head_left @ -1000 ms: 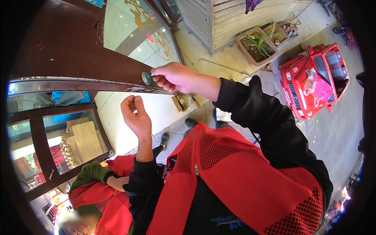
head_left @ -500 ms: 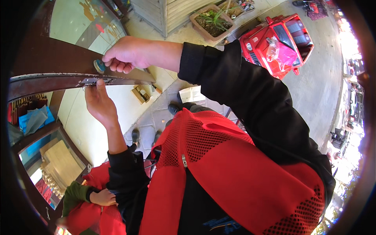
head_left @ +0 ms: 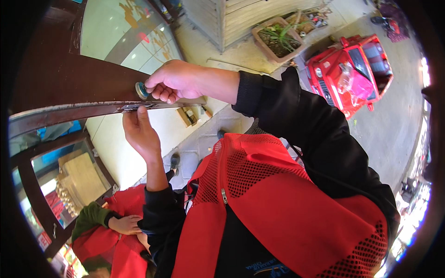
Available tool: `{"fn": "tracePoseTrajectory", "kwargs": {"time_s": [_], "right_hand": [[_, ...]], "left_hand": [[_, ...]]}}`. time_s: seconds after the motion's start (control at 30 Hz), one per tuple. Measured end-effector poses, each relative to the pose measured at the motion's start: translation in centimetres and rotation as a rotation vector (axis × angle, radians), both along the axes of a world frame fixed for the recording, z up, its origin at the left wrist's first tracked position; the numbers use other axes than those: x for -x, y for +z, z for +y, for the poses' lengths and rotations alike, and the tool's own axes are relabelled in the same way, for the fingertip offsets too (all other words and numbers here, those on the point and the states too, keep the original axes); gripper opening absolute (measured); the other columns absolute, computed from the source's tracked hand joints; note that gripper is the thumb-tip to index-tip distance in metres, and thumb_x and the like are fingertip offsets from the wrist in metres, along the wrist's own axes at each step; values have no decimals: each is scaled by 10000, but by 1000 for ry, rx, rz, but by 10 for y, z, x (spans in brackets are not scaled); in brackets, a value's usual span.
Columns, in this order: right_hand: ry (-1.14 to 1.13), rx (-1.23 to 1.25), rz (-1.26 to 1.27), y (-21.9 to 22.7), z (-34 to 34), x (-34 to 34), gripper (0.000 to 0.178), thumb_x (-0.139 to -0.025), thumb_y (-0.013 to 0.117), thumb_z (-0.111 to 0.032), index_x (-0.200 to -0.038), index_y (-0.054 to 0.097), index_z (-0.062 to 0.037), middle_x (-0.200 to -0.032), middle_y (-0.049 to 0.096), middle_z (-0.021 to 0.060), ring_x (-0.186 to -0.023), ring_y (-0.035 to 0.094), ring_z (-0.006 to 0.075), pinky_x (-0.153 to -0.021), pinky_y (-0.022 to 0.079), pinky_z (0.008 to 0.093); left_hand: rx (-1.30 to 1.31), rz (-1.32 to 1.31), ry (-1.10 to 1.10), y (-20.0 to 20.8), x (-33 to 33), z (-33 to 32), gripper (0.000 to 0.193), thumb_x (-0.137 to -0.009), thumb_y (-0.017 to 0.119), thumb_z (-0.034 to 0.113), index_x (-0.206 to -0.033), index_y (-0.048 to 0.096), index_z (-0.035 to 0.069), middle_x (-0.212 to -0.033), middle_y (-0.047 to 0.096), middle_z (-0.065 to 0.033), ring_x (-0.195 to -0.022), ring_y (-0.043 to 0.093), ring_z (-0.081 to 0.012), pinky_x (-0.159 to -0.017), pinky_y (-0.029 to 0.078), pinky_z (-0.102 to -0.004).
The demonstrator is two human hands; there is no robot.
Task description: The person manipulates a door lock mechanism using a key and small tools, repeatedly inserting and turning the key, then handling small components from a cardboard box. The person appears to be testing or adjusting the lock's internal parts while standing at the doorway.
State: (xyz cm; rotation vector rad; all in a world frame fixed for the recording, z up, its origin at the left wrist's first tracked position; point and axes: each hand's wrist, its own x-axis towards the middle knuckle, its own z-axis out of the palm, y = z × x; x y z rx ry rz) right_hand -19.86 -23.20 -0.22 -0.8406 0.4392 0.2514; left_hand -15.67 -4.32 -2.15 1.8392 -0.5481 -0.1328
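In the head view, the right hand (head_left: 169, 83) has its fingers curled, thumb and forefinger drawn in at the round lock (head_left: 142, 91) on the face of the brown door (head_left: 88, 81); whether they pinch anything is hidden. The left hand (head_left: 141, 134) reaches up below it, thumb tip at the metal plate (head_left: 130, 107) in the door's edge, fingers bent; I cannot tell whether it holds anything.

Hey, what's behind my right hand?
Behind your right hand is the dark brown door; a round fitting shows just left of the hand. The patch directly behind the hand is covered, as is anything pinched inside it.
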Motion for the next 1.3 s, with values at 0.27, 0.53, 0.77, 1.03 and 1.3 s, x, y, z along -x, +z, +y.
{"fn": "tracePoseTrajectory", "kwargs": {"time_s": [0.27,0.53,0.77,1.03,1.3], "right_hand": [[139,-71,-136,-6,-24,7,196,-843,649,-122,-684,582,-30,-586,530,51,-485,433,107,-457,305,284],[233,-148,-174,-6,-41,12,178,-821,652,-77,-672,579,-11,-582,510,66,-475,433,132,-444,329,317],[217,-35,-234,-7,-40,9,212,-856,647,-135,-712,608,16,-588,518,79,-510,461,166,-487,382,323],[-109,1507,-1224,-12,-61,-7,183,-837,658,-233,-764,597,-76,-822,572,88,-771,585,221,-653,488,352],[-33,1374,-1108,-17,-31,-36,203,-850,647,-178,-714,559,-57,-670,569,97,-645,586,292,-574,480,396]], "left_hand": [[-36,-31,264,2,41,-55,533,-894,707,33,-1313,394,-66,-1257,573,-186,-1129,581,-224,-996,459,-343],[-129,-190,521,3,56,-80,388,-896,683,26,-1231,500,-47,-1067,651,-123,-954,638,-163,-829,511,-290],[-143,-80,571,6,58,-80,525,-879,717,58,-1311,446,-69,-1202,617,-190,-1090,631,-232,-951,510,-343],[-65,-91,572,4,41,-84,550,-869,711,29,-1322,417,-73,-1230,589,-203,-1115,618,-253,-986,499,-356],[-63,-63,574,1,17,-66,579,-871,710,7,-1340,378,-65,-1232,583,-187,-1120,607,-235,-979,499,-355]]}}
